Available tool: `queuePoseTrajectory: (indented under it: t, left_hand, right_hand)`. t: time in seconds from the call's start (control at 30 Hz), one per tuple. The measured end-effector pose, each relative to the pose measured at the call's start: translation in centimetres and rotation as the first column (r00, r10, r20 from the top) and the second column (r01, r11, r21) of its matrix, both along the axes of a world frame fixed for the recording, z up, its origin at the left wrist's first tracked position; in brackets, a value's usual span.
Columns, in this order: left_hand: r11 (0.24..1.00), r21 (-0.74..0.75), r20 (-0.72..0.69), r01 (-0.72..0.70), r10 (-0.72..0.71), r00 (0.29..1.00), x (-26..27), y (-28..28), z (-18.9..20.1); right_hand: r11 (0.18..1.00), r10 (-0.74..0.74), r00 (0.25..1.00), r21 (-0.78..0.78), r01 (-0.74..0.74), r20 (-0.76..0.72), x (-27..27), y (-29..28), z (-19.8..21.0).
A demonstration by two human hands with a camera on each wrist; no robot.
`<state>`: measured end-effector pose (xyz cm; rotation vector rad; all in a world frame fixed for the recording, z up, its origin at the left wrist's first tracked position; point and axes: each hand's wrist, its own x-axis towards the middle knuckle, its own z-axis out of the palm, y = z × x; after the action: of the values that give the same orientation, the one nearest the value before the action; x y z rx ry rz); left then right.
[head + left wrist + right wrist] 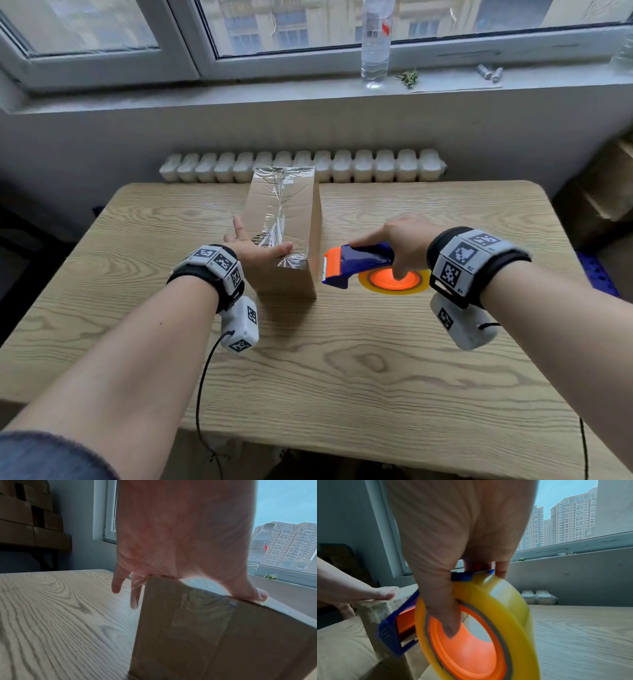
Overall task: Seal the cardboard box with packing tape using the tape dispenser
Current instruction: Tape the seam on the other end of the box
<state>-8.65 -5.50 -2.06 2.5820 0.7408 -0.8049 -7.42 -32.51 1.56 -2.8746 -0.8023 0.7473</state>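
Observation:
A tall brown cardboard box (294,219) (214,635) (375,609) stands mid-table, a wrinkled strip of clear tape running along its top and down its near face. My left hand (255,248) (180,547) lies flat on the box's near top edge, thumb on top, fingers hanging over the left side. My right hand (406,240) (453,547) grips the blue and orange tape dispenser (356,265) (395,628) with its yellow tape roll (496,615), thumb inside the orange core. The dispenser's blade end hangs just right of the box's near corner.
The wooden table (342,359) has open surface in front and to the right. A white radiator (301,166) runs behind it. On the windowsill stand a water bottle (375,44) and small items. Stacked cardboard boxes (30,520) sit at the left wall.

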Motion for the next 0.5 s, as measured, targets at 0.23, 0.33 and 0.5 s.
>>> queuePoseTrajectory:
  t: [0.23,0.33,0.5]
  left_hand:
    - [0.999,-0.040,0.001,-0.012,0.012,1.000,-0.1,0.0,0.1]
    - [0.999,-0.044,-0.002,-0.008,0.008,1.000,-0.3,-0.1,0.4]
    - [1.000,0.010,-0.039,0.008,-0.008,0.999,0.1,-0.4,1.0]
  right_hand:
    - [1.000,-0.009,1.000,0.013,0.009,-0.006,0.3,2.2,-1.2]
    - [1.000,-0.018,1.000,0.013,0.018,0.002,0.5,2.6,-1.2]
    - [1.000,-0.027,0.999,-0.009,0.027,0.021,0.4,2.9,-1.0]
